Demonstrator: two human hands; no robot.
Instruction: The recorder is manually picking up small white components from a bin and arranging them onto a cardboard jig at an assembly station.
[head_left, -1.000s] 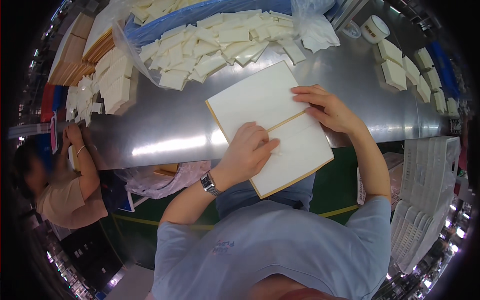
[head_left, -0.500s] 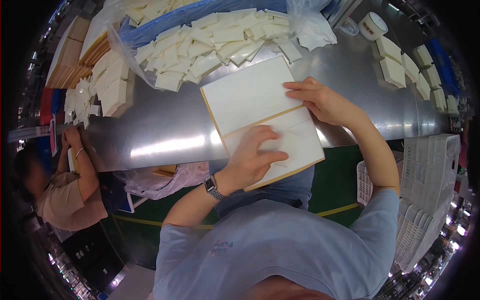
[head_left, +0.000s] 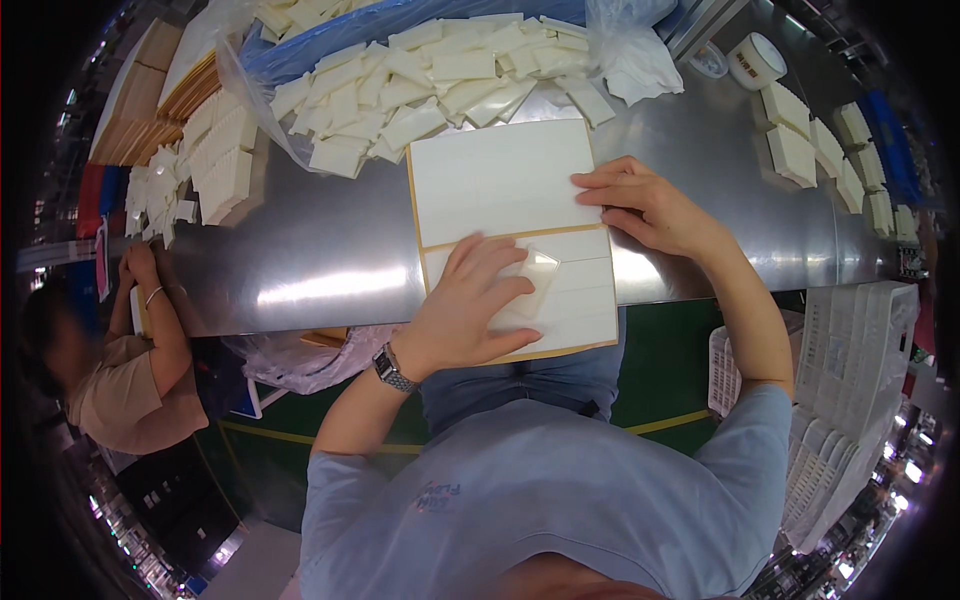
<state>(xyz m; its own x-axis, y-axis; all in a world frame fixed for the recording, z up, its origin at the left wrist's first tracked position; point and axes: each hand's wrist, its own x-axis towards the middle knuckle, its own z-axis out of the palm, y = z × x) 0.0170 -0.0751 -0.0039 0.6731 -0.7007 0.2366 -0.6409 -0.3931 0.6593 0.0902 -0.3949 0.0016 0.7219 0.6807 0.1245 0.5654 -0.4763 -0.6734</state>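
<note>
Touching white board [head_left: 500,185] across counter's [head_left: 330,220] near edge with left hand [head_left: 468,305] wide-spread at clear piece [head_left: 543,270], right hand [head_left: 650,210] half-curled; cannot tell whether gripping with latter

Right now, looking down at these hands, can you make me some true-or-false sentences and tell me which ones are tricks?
1. The left hand is over the lower white panel. True.
2. The watch is on the right wrist. False: it is on the left wrist.
3. The right hand is at the right edge of the upper white panel. True.
4. The person's shirt is red. False: it is light blue.
5. Cream pieces lie heaped beyond the panels. True.
6. The round tub is at the far left. False: it is toward the right.
</note>
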